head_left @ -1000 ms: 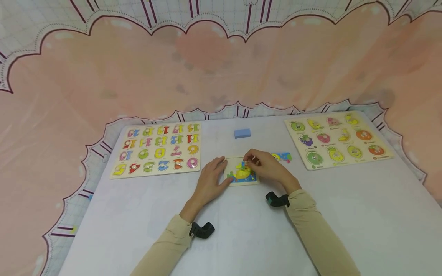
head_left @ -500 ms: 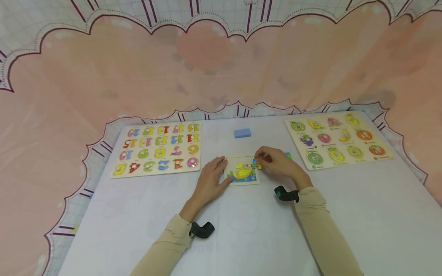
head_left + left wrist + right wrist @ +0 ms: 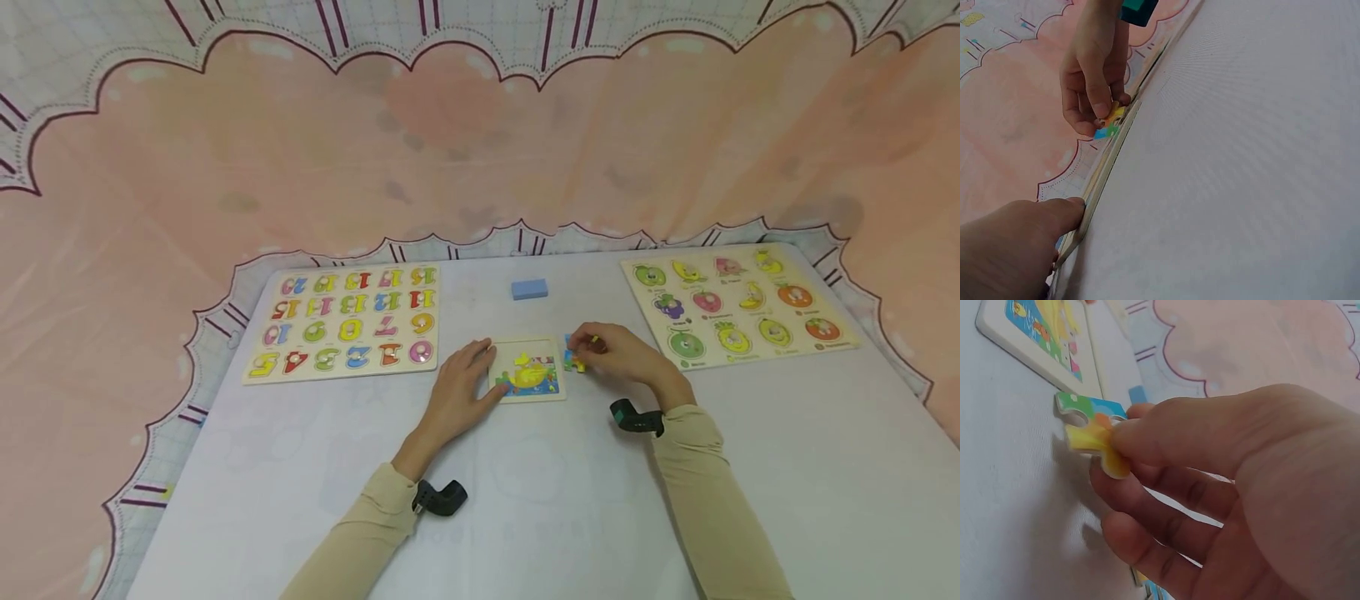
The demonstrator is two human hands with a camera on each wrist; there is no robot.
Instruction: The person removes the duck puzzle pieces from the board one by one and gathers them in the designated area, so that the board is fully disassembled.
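Observation:
A small wooden picture puzzle [image 3: 525, 342] lies in the middle of the table, with yellow and blue pieces in its lower part and bare wood along the top. My left hand [image 3: 459, 387] rests along its left edge, thumb at the near corner and fingers fairly straight. Just right of the puzzle, my right hand [image 3: 626, 357] pinches a jigsaw piece [image 3: 1089, 437] between thumb and fingers. That piece is yellow, green and blue, held tilted above the white tabletop. Part of another colourful piece [image 3: 1150, 586] shows beneath the right hand; the rest is hidden.
A number board [image 3: 342, 325] lies at the left, and a fruit board [image 3: 738, 307] at the back right. Behind the puzzle sits a blue block [image 3: 529, 289]. A patterned cloth [image 3: 450, 167] hangs beyond the white table [image 3: 525, 517].
My right hand has drawn the pinched piece rightward, from above the puzzle to beside it, and the piece's tilt has changed. The left hand has stayed on the puzzle's edge.

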